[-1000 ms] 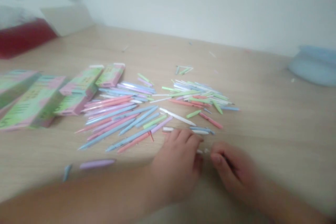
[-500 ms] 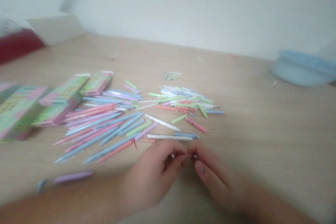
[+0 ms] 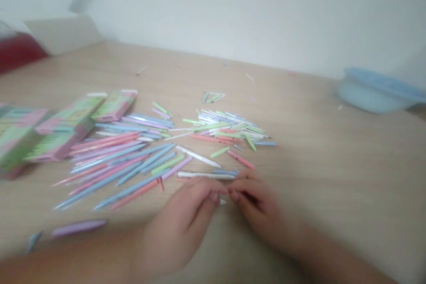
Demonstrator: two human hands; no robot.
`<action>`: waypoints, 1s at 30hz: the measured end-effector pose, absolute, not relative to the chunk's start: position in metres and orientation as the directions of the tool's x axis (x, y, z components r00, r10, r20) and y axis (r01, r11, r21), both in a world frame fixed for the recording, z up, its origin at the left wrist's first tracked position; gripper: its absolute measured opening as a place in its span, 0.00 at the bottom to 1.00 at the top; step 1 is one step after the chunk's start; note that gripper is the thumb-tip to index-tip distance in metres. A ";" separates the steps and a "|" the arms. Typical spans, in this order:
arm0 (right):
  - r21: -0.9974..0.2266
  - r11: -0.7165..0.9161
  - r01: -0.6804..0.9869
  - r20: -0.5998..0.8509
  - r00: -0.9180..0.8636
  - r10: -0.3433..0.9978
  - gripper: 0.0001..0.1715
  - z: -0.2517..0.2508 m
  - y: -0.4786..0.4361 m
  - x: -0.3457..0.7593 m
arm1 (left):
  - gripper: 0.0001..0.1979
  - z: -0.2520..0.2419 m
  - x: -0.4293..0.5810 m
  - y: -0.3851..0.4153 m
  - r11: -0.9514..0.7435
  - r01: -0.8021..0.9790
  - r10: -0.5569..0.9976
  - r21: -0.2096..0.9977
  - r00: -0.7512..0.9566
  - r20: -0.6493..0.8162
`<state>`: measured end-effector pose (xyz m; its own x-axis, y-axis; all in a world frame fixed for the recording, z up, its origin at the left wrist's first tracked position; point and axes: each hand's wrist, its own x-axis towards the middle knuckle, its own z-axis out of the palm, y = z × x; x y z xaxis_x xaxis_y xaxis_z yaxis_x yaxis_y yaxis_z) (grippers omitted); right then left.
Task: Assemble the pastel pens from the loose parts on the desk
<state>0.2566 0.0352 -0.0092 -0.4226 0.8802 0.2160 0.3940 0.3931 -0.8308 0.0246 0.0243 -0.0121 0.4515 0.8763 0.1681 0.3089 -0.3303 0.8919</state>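
My left hand point(image 3: 188, 222) is closed in a pinch, its fingertips meeting those of my right hand point(image 3: 259, 206), which is pinched too. Just below the fingertips a small whitish tip point(image 3: 222, 202) shows; the rest of whatever they hold is hidden and blurred. Right behind my hands lie a white pen barrel point(image 3: 206, 175) and a short blue pen part point(image 3: 224, 172). Farther off is a heap of small pen parts point(image 3: 229, 126) in green, white, coral and blue. To the left spreads a pile of pastel pens point(image 3: 126, 159).
Pastel green and pink boxes point(image 3: 71, 115) stand at the left. A light blue bowl point(image 3: 379, 91) sits at the far right by the wall. A lilac pen barrel point(image 3: 79, 227) and a small grey-blue piece point(image 3: 33, 242) lie beside my left forearm. A red object point(image 3: 21, 52) is at the back left.
The view has shifted slightly, so the tabletop things sit a little farther left. My fingertips stay together, the right fingers now pinched tighter, and a whitish tip shows below them.
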 end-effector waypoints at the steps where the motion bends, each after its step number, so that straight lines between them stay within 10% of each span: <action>1: -0.837 0.377 0.397 0.209 -0.404 0.890 0.09 -0.010 0.036 0.257 | 0.11 -0.013 0.025 0.024 -0.308 0.312 0.884 0.899 0.443 0.149; 10: -0.944 0.054 0.327 -0.062 -0.334 0.941 0.11 -0.018 0.037 0.255 | 0.07 -0.014 0.030 0.028 -0.235 0.301 0.909 0.924 0.406 0.099; 30: -0.980 0.024 0.196 -0.046 -0.346 0.937 0.18 -0.017 0.029 0.249 | 0.05 -0.008 0.028 0.027 -0.190 0.327 0.936 0.926 0.345 0.070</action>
